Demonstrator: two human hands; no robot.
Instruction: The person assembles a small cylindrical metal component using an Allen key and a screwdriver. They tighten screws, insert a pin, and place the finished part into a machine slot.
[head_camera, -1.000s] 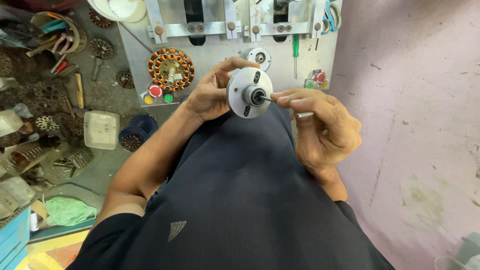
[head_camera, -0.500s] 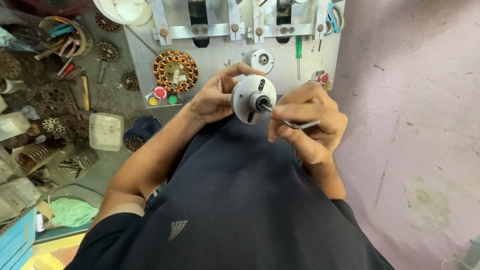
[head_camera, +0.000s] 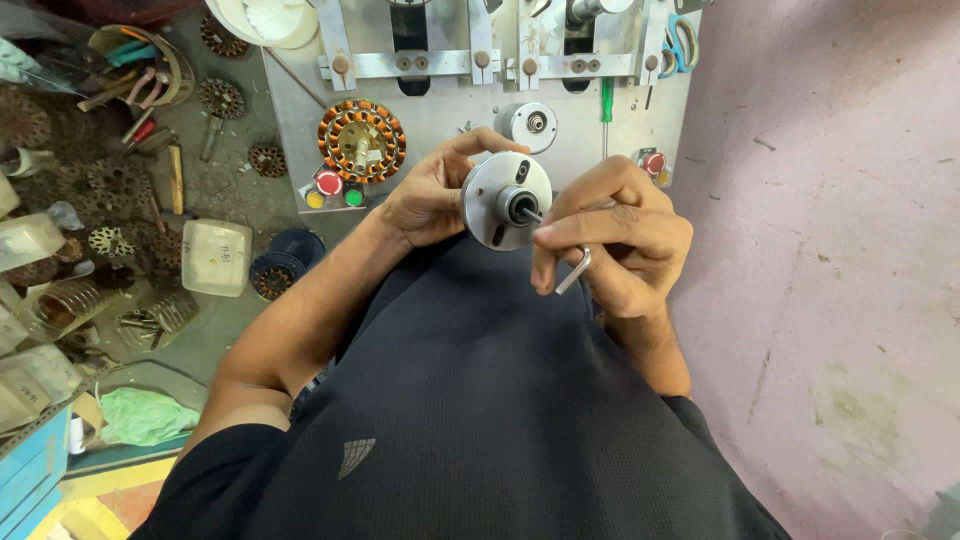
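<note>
Right hand (head_camera: 615, 240) now closer over the metal disc's (head_camera: 495, 190) hub, bent hex key (head_camera: 573, 270) lower beneath its fingers.

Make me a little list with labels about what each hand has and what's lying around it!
left hand: holds a round grey metal disc by its edge, hub facing the camera
right hand: pinches a bent metal hex key, its tip at the disc's hub
behind the hands: grey machine panel with a copper-wound stator
buttons: red, yellow and green buttons on the panel
left side: clear plastic box among cluttered metal parts
right side: pink wall
</note>
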